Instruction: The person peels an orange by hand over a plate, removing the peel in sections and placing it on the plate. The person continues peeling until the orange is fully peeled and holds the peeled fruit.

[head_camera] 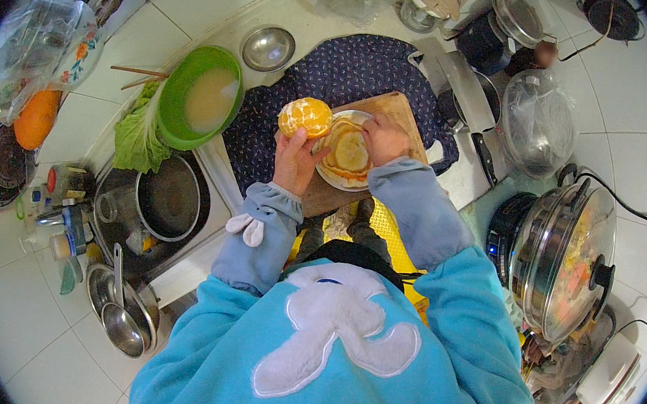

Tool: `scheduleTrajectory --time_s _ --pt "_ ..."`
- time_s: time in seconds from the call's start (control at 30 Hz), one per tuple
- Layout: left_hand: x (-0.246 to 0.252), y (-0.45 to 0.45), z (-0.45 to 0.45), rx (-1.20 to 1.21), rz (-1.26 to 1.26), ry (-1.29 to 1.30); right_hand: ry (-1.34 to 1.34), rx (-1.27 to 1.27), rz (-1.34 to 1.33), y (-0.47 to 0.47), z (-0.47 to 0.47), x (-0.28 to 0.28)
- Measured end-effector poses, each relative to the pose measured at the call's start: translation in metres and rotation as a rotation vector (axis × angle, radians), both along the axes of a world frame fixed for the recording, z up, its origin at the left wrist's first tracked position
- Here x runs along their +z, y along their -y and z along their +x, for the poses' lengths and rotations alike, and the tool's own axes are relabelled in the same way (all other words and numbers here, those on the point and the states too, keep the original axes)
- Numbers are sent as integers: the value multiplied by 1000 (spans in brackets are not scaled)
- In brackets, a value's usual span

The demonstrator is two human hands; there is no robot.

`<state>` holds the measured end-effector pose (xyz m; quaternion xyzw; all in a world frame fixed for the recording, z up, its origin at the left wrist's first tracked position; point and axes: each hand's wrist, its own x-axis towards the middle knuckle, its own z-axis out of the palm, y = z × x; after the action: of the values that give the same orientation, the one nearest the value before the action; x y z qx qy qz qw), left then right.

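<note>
A peeled orange [305, 117] with white pith on it is held up in my left hand [295, 160], at the left rim of a white plate. Orange peel [348, 151] is heaped on the plate [351, 188], its pale inner side showing. My right hand [387, 139] is over the plate's right side with its fingers bent down at the peel; whether they pinch a piece is hidden. Under the plate lies a wooden cutting board [403, 108], on a dark patterned cloth [352, 55].
Left are a green bowl [172, 125] of cloudy liquid, a leafy green [138, 136] and a pot [168, 196] on the hob. A metal bowl [268, 49] stands behind. Right are a cleaver [467, 93] and a lidded electric pan [567, 266].
</note>
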<state>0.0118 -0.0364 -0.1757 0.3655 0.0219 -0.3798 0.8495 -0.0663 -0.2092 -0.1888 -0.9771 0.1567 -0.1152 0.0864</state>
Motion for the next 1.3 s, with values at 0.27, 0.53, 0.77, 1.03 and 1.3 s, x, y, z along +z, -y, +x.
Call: scheduleTrajectory --time_s 0.27,0.53,0.77,1.03,1.3 --pt "-2 1 0 -4 -6 -1 -137 -76 291 8 2 18" --pt "-2 3 1 5 11 -7 -191 -109 314 15 3 19" --pt "1 3 2 -1 -37 -83 -331 -243 217 7 4 23" --pt "1 1 3 3 -51 -84 -473 -330 172 -1 19 21" --pt "-4 1 4 17 -55 -95 -303 -281 39 -9 15 5"
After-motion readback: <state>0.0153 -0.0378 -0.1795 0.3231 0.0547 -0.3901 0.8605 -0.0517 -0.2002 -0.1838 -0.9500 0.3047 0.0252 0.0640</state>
